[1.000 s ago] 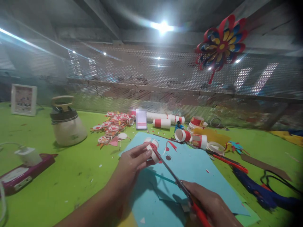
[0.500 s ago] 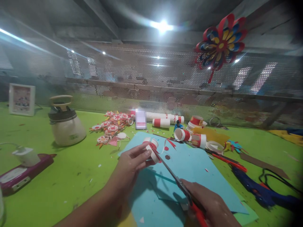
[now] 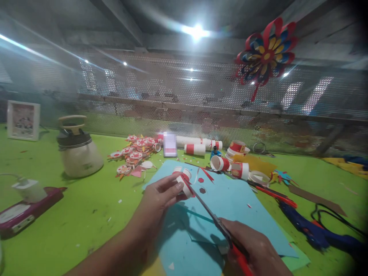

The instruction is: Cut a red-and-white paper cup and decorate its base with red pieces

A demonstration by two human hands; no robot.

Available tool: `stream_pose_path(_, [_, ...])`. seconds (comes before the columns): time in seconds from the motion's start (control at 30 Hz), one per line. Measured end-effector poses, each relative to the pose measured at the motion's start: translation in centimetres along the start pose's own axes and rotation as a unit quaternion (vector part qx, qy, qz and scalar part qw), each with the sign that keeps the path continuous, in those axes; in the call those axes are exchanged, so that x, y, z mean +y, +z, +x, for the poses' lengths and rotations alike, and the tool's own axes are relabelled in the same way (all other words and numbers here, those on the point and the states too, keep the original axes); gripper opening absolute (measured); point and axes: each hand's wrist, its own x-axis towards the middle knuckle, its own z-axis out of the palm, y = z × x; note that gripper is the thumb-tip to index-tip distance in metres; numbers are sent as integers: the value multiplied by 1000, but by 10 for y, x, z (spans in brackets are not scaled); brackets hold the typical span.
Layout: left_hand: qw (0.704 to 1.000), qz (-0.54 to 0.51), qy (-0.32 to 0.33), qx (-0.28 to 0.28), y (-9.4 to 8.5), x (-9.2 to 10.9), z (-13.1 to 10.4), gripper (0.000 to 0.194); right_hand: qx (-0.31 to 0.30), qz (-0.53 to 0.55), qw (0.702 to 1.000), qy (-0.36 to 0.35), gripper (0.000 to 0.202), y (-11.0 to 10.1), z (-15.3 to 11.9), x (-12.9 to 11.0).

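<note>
Between the fingers and thumb of my left hand (image 3: pixel 159 197) is a red and white paper cup (image 3: pixel 184 175), partly cut and tilted over the blue paper (image 3: pixel 247 207). My right hand (image 3: pixel 253 243) is closed around the red handles of a pair of scissors (image 3: pixel 211 212). The scissors' blades reach up to the left, and their tips are at the cut edge of the cup. Just beyond lie red paper hexagons (image 3: pixel 201 180) and a pointed red scrap (image 3: pixel 209 174). My fingers hide part of the cup.
A blue glue gun (image 3: pixel 313 230) with a black cord lies at the right, beside orange-handled scissors (image 3: pixel 281 197). More paper cups (image 3: pixel 240 170) and a phone (image 3: pixel 170 145) are at the back. Left stand a kettle-like jug (image 3: pixel 80 153) and a purple power strip (image 3: pixel 31 211).
The scissors' blades have come closer together at the cup's edge. Both hands stay in nearly the same place, and the view has shifted very slightly.
</note>
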Motion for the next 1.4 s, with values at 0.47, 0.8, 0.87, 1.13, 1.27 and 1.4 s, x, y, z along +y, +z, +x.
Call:
stream_pose_path(0.47, [998,55,25,22,2,1,-3,45,-32,-9,999,23,27,0,0,-2])
stream_pose_path(0.8, [999,39,12,8,1,-1,-2,39,-46,15,999,10,25,-1,1,-3])
stream_pose_path(0.87, [999,30,10,20,2,-1,-2,43,-43,6,999,8,23,-1,0,-3])
stream_pose_path(1.13, [1000,-7,4,-23,0,1,-1,39,-14,4,1000,3,27,2,0,2])
stream_pose_path(1.27, [1000,-1,8,-13,-2,2,1,38,-21,-13,1000,12,27,2,1,2])
stream_pose_path(1.4, [1000,-1,10,6,1,2,0,44,-26,-9,999,26,29,0,1,-1])
